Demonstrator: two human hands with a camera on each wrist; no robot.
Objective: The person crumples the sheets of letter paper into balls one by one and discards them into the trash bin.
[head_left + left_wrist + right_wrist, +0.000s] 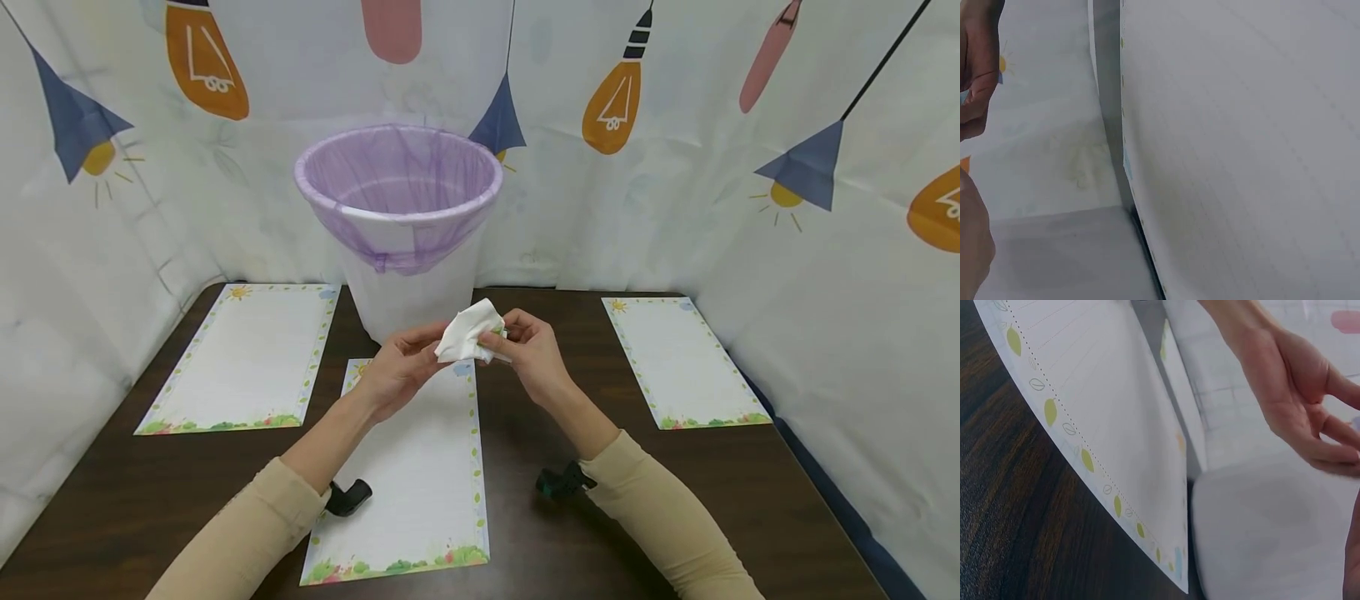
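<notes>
A small, creased white tissue (471, 330) with green marks near its right side is held up between both hands, in front of the bin and over the top of the middle paper sheet. My left hand (401, 367) holds its left edge, fingers behind and thumb in front. The right hand (534, 354) pinches its right side, thumb across the front near the green marks. In the right wrist view the left hand (1297, 394) shows at the right edge, and the tissue is outside that picture. The left wrist view catches the right hand (977, 81) at its left border.
A white bin (420, 283) lined with a purple bag (420, 242) stands at the back of the dark table (555, 533). Bordered paper sheets lie left (243, 354), in the middle (412, 483) and right (682, 362). A patterned curtain (712, 208) hangs behind. Black wrist mounts sit below both sleeves.
</notes>
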